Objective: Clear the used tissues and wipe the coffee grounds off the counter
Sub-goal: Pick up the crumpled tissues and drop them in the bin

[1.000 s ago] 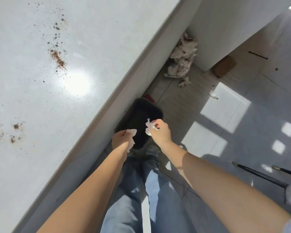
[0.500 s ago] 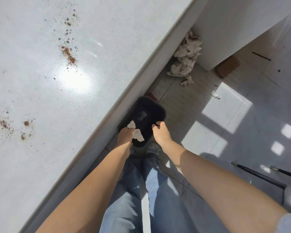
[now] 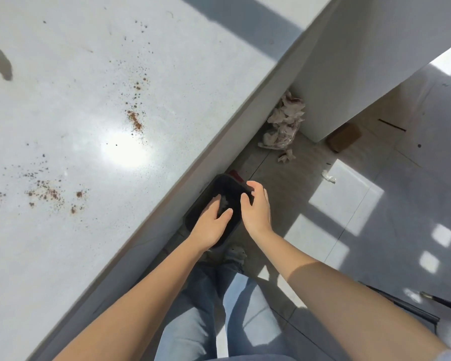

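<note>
A black waste bin stands on the floor against the counter's side. Pale tissue lies inside it, partly hidden by my fingers. My left hand hovers over the bin, fingers spread, holding nothing. My right hand is beside it over the bin's right rim, fingers apart and empty. On the white counter, brown coffee grounds lie in a patch near the middle and a wider scatter at the left.
A heap of crumpled paper sits on the floor in the corner by a white wall. A small tissue scrap and a brown block lie on the tiled floor. Black rods lie at right.
Both hands held tissues over the bin; the right let go first, then the left. Now both hands are spread and empty, with tissue lying in the bin.
</note>
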Available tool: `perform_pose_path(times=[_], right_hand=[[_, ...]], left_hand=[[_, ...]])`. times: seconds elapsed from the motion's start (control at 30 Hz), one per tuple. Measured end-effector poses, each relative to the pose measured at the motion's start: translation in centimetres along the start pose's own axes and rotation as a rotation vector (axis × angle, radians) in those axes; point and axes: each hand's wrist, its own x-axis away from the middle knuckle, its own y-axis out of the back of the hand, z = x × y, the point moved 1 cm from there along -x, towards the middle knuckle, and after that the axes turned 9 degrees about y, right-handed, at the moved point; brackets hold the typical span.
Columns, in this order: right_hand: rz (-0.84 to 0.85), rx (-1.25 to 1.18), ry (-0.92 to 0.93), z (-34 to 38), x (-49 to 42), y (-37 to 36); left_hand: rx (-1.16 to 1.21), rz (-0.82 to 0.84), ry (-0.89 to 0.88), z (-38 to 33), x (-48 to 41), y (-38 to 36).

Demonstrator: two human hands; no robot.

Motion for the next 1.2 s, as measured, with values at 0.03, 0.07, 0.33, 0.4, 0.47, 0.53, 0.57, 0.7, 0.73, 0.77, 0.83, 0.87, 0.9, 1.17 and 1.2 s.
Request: perform_pose_path(times=[0.03, 0.07, 0.33, 0.4, 0.47, 0.53, 0.57, 0.7, 0.73, 0.77, 0.83, 0.87, 0.9, 1.17, 1.2], right_hand=[[-0.028, -0.019, 0.057, 1.1, 0.1, 0.8], [-0.052, -0.037, 0.119, 2.4, 0.2, 1.6], [-0.193, -0.017, 0.562, 14.1, 1.0, 6.8], [-0.163, 0.007, 0.675, 17.4, 1.4, 6.9], [-0.077, 0.026, 0.791, 20.8, 1.6, 6.4], [0.053, 0.058, 0.892, 24.0, 1.4, 5.4], [0.122, 0.077, 0.929, 25.6, 1.2, 4.8], [0.322, 0.171, 1.018, 30.3, 0.4, 1.0], [0.361, 0.200, 1.028, 31.3, 0.2, -0.2], [0.396, 0.229, 1.033, 32.1, 0.0, -1.4], [0.451, 0.285, 1.038, 33.6, -0.4, -3.9], [0.473, 0.304, 1.034, 34.2, -0.7, -5.2], [0.493, 0.322, 1.032, 34.8, -0.9, -6.4], [0.652, 0.497, 1.000, 39.1, -4.0, -15.4], [0.663, 0.514, 0.990, 39.6, -4.5, -16.3]], left_hand=[[-0.030, 0.003, -0.058, -0.8, 1.0, 0.2], [-0.056, 0.005, -0.105, -1.7, 2.1, 0.4], [-0.103, -0.126, -0.374, -7.7, 10.8, 4.3], [-0.092, -0.219, -0.415, -8.7, 12.9, 6.1], [-0.076, -0.352, -0.440, -9.3, 14.7, 8.6], [-0.077, -0.514, -0.455, -9.3, 16.2, 11.5], [-0.092, -0.602, -0.467, -9.2, 16.9, 13.0], [-0.172, -0.864, -0.451, -7.3, 18.7, 18.9], [-0.184, -0.900, -0.417, -6.5, 18.7, 20.5], [-0.192, -0.926, -0.375, -5.7, 18.7, 21.9], [-0.175, -0.956, -0.285, -4.0, 18.4, 24.7], [-0.158, -0.963, -0.243, -3.1, 18.2, 25.9], [-0.143, -0.970, -0.207, -2.3, 17.8, 27.1], [-0.135, -0.914, 0.056, 2.6, 13.6, 35.5], [-0.142, -0.894, 0.086, 3.1, 13.1, 36.4]])
